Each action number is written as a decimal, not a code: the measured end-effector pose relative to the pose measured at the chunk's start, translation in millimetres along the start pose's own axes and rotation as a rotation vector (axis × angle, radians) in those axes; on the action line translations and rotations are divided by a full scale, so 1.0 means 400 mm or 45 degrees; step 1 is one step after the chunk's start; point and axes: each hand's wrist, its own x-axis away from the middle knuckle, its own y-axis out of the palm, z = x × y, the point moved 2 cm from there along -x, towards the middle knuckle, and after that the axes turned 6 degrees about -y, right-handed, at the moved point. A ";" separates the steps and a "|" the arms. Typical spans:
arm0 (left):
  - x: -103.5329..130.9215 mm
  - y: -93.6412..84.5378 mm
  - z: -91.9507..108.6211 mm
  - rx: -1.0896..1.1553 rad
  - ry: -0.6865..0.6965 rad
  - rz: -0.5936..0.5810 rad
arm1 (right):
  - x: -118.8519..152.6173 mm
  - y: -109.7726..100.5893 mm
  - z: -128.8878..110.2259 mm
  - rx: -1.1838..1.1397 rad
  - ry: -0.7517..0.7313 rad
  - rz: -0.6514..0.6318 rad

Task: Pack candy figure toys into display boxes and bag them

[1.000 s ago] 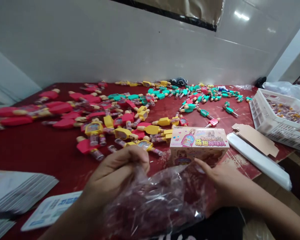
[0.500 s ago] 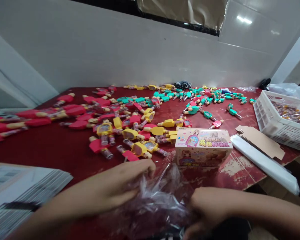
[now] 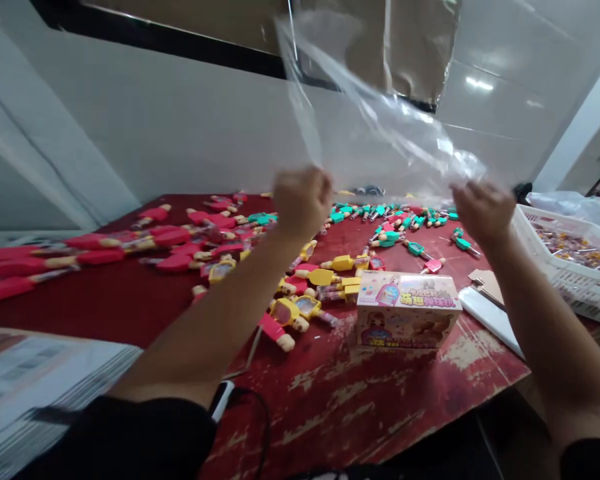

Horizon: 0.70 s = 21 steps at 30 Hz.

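A clear plastic bag (image 3: pixel 380 127) is spread in the air in front of the wall, blurred by motion. My left hand (image 3: pixel 304 200) is closed on its left edge, and my right hand (image 3: pixel 485 207) grips its right side. Below and between my arms stands a printed cardboard box (image 3: pixel 407 310) with pink and yellow lettering, touched by neither hand. Behind it lie many small toys with candy tubes: red ones (image 3: pixel 173 263), yellow ones (image 3: pixel 323 277) and green ones (image 3: pixel 390 237).
At the right, a white plastic basket (image 3: pixel 545 257) holds small wrapped pieces. A flat white plastic stack (image 3: pixel 490 320) and brown card (image 3: pixel 487 285) lie beside it. Strapped flat printed cartons (image 3: pixel 75 373) are at the left. A black cable (image 3: pixel 267 420) runs along the red table (image 3: pixel 325 413).
Both hands have risen from low over the table's front edge to above the toys. The crumpled plastic is now lifted and spread out between them. The box stays standing on the table.
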 end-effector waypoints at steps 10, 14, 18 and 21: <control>0.195 0.329 -0.093 0.194 0.098 -0.876 | 0.301 0.333 0.051 -0.388 0.152 -0.631; 0.209 0.322 -0.097 0.326 -0.075 -0.810 | 0.330 0.352 0.068 -0.541 0.282 -0.598; 0.224 0.347 -0.076 0.475 -0.253 -0.806 | 0.293 0.371 0.050 -0.651 0.430 -0.520; 0.225 0.365 -0.038 0.537 -0.246 -0.880 | 0.237 0.381 0.009 -0.761 0.444 -0.508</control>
